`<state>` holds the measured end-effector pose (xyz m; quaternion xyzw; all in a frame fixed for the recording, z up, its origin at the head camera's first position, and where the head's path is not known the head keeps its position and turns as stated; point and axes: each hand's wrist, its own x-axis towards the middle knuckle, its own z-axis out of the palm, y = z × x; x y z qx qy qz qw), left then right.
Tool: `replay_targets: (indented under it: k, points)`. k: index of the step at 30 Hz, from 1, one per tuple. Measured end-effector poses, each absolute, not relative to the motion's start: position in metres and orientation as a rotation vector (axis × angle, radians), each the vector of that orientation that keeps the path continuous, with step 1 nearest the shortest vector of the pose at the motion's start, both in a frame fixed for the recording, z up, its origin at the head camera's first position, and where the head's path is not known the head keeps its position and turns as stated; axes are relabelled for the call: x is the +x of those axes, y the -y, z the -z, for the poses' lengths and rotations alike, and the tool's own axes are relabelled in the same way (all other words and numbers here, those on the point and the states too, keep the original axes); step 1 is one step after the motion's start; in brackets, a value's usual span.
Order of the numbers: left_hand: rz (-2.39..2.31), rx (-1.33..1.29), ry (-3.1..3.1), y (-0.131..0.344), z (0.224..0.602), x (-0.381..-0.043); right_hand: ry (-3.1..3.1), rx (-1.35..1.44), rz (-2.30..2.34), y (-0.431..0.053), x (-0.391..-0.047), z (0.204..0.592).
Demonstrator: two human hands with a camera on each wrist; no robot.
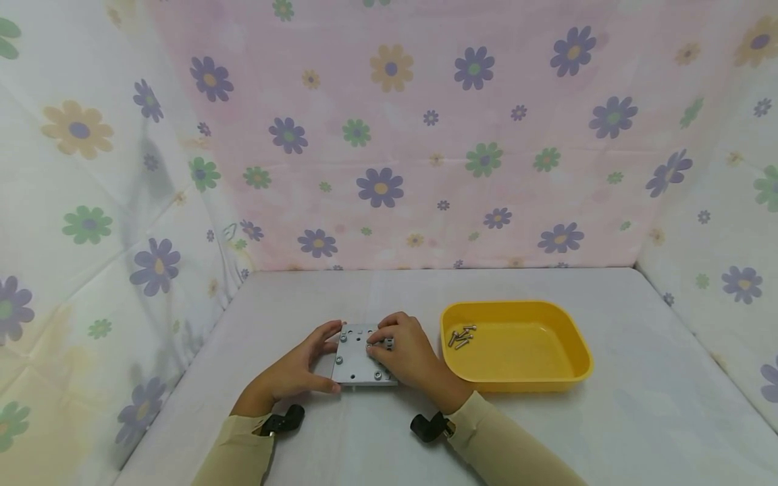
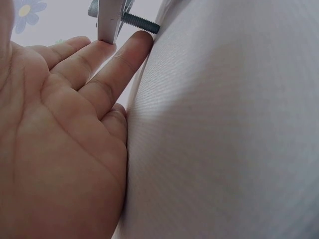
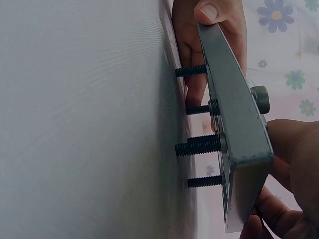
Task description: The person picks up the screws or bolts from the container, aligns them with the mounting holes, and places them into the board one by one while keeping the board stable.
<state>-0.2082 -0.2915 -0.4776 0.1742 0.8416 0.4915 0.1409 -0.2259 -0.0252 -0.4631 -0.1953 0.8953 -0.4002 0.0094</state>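
Note:
A flat grey metal plate (image 1: 360,364) with several holes is held just above the white table. Several socket-head screws (image 1: 339,360) sit in it, and their threaded shanks (image 3: 202,147) stick out below in the right wrist view. My left hand (image 1: 292,368) grips the plate's left side, thumb at the near corner and fingers at the far one. In the left wrist view a fingertip lies by a screw shank (image 2: 142,23). Over the plate's top, my right hand (image 1: 413,351) pinches a small screw between thumb and fingertip, mostly hidden by the fingers.
A yellow tray (image 1: 577,344) stands right of the plate, close to my right hand. Several loose screws (image 1: 463,336) lie at its left end. The white table (image 1: 656,405) is bounded by flower-patterned cloth (image 1: 425,223) at the back and sides.

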Motion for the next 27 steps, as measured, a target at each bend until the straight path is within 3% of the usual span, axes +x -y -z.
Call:
replay_targets:
  k: [27]
  points:
    - [-1.425,0.511,-2.415,0.2907,0.4763,-0.2073,-2.816,-0.628,1.219,0.0238,-0.2264,0.4610]
